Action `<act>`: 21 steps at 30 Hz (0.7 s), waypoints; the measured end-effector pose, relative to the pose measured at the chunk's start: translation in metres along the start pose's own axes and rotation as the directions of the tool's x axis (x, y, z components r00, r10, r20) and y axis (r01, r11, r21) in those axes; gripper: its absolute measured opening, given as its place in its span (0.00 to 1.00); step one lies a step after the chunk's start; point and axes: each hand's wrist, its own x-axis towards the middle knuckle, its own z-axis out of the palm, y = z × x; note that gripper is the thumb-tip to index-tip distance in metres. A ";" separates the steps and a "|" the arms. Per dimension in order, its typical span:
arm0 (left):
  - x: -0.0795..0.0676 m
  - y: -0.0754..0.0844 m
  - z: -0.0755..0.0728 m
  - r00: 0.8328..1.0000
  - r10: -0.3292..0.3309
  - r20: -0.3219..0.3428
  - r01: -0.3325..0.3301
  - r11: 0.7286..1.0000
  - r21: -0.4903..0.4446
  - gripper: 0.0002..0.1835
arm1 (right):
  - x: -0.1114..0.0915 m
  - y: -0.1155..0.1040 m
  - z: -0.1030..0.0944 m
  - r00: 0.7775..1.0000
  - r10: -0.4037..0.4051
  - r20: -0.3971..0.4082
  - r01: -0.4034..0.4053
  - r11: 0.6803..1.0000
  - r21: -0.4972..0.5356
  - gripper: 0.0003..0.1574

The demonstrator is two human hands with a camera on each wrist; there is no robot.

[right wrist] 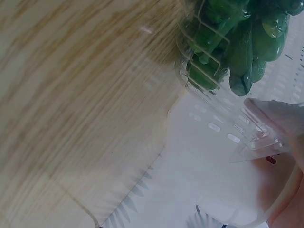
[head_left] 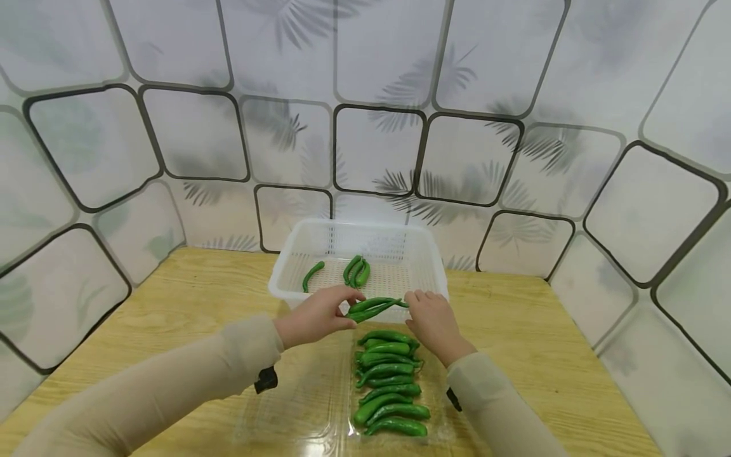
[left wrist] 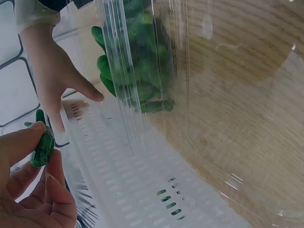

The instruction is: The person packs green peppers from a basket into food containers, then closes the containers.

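Observation:
My left hand (head_left: 322,312) pinches a small bunch of long green chili peppers (head_left: 371,307) between thumb and fingers, above the near rim of a white plastic basket (head_left: 280,273). In the left wrist view the bunch (left wrist: 43,148) shows end-on at the fingertips. Close to the far ends of these peppers is my right hand (head_left: 432,320), its thumb and fingers spread apart in the left wrist view. Whether it touches the pepper tips is hard to tell. Below both hands, a clear plastic box (head_left: 355,433) holds a column of green chili peppers (head_left: 391,374).
Inside the basket lie a single curved pepper (head_left: 311,276) and a small cluster of peppers (head_left: 357,271). The clear lid (head_left: 291,412) lies left of the box on the wooden table (head_left: 188,304). A patterned backdrop (head_left: 377,146) surrounds the table's back and sides.

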 end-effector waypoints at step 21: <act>-0.005 0.007 0.009 0.995 -0.001 0.100 0.004 1.000 -0.028 0.22 | -0.002 0.000 -0.001 0.999 -0.026 -0.040 0.027 0.999 0.026 0.27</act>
